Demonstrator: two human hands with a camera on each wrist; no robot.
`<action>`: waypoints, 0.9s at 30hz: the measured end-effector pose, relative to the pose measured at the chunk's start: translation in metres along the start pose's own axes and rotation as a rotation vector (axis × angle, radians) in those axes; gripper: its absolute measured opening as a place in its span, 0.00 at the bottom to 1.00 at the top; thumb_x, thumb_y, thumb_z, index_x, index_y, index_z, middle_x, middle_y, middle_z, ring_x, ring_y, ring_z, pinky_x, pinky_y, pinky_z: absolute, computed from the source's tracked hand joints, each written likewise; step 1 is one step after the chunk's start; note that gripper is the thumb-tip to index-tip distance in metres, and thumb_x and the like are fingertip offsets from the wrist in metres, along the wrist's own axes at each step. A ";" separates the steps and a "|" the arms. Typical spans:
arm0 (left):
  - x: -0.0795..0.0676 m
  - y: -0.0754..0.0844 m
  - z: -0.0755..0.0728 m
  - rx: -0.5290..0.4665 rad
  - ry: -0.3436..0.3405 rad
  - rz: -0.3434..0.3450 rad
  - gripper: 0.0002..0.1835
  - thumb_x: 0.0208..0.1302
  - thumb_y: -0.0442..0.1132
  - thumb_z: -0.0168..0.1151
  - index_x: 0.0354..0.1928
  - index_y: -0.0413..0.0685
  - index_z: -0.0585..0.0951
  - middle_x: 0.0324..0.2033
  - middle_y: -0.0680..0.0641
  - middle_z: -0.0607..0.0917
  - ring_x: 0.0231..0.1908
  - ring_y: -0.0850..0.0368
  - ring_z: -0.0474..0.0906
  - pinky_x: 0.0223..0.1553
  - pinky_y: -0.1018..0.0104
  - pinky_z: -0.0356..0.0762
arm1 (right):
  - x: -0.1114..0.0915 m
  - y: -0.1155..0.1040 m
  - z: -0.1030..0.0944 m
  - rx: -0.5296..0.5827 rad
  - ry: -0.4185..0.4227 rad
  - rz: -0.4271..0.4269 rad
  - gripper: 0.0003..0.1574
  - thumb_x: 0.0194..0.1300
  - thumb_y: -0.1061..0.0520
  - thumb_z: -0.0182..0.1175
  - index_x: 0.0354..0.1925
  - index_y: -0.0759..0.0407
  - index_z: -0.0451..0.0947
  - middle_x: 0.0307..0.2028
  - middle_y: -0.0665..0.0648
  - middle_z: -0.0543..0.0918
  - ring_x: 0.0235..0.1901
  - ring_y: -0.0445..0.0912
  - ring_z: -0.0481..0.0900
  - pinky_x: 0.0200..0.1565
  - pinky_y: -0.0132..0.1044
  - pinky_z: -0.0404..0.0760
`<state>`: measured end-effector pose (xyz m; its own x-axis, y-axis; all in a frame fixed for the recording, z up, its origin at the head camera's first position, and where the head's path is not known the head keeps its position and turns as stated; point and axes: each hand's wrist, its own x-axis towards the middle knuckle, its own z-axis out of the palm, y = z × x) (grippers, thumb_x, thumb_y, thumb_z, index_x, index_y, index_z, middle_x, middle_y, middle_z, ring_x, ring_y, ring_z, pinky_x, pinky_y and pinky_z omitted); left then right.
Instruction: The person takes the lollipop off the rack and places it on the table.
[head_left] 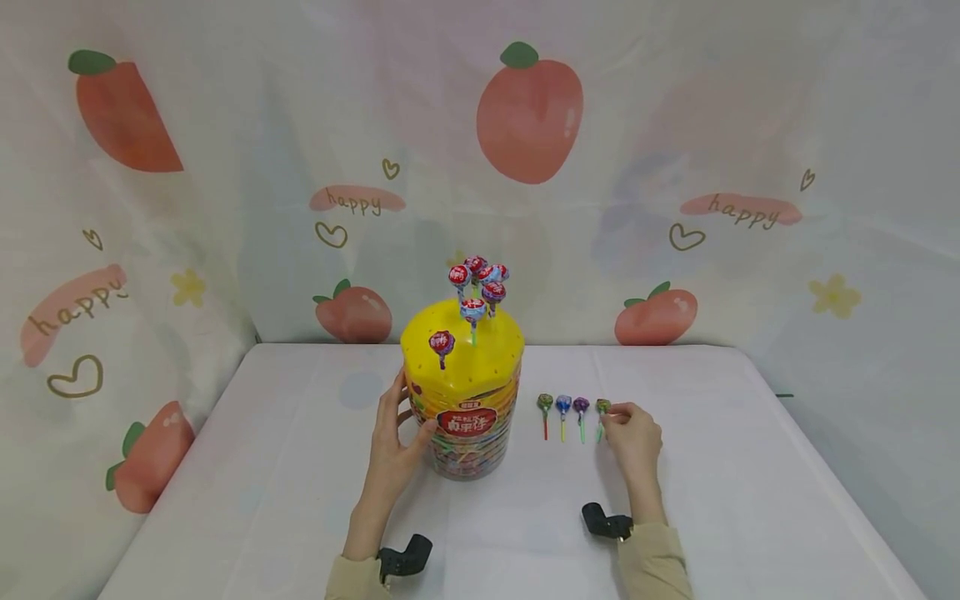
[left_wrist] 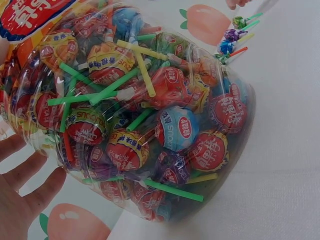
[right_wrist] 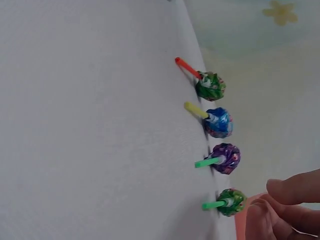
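Note:
A clear ridged jar of lollipops [head_left: 471,457] with a yellow lid [head_left: 420,333] stands upright on the table. My left hand [head_left: 396,450] holds its left side, thumb on the front and fingers spread round the side. Several wrapped lollipops [head_left: 473,311] stick up from the lid, sticks down. To the jar's right, green [right_wrist: 210,86], blue [right_wrist: 219,122] and purple [right_wrist: 226,158] lollipops lie in a row with another green lollipop [right_wrist: 231,202] at its right end. At that last one is my right hand [head_left: 634,433], its bent fingertips beside the wrapper, thumb and forefinger apart.
A white cloth covers the table [head_left: 285,467]. Behind it hangs a curtain [head_left: 435,108] printed with peaches and hearts. Each wrist wears a black camera, one on the left [head_left: 405,557] and one on the right [head_left: 606,522].

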<state>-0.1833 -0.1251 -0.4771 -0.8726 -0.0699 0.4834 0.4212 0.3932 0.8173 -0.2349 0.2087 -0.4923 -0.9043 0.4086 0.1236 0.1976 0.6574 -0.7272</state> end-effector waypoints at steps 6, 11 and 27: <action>0.000 0.000 0.000 0.012 0.004 -0.001 0.44 0.62 0.41 0.64 0.75 0.65 0.51 0.68 0.47 0.65 0.65 0.48 0.64 0.60 0.43 0.73 | -0.006 -0.019 -0.007 0.016 0.031 -0.071 0.13 0.59 0.55 0.62 0.39 0.62 0.83 0.29 0.60 0.85 0.25 0.45 0.79 0.31 0.36 0.68; 0.000 0.000 0.000 0.012 0.004 0.001 0.43 0.62 0.41 0.63 0.75 0.64 0.52 0.69 0.47 0.64 0.65 0.49 0.64 0.60 0.42 0.73 | -0.016 -0.037 -0.012 0.039 0.036 -0.117 0.13 0.60 0.54 0.61 0.40 0.62 0.83 0.31 0.60 0.86 0.33 0.52 0.84 0.32 0.35 0.71; 0.000 -0.001 0.001 -0.018 -0.002 -0.020 0.45 0.60 0.34 0.64 0.75 0.60 0.52 0.68 0.47 0.64 0.65 0.50 0.64 0.61 0.42 0.72 | -0.050 -0.090 -0.019 0.214 0.117 -0.380 0.14 0.58 0.63 0.64 0.44 0.64 0.81 0.39 0.64 0.82 0.41 0.58 0.78 0.44 0.47 0.73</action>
<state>-0.1843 -0.1241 -0.4779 -0.8812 -0.0757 0.4666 0.4084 0.3751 0.8322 -0.2001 0.1413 -0.4201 -0.8464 0.2400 0.4754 -0.2342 0.6339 -0.7371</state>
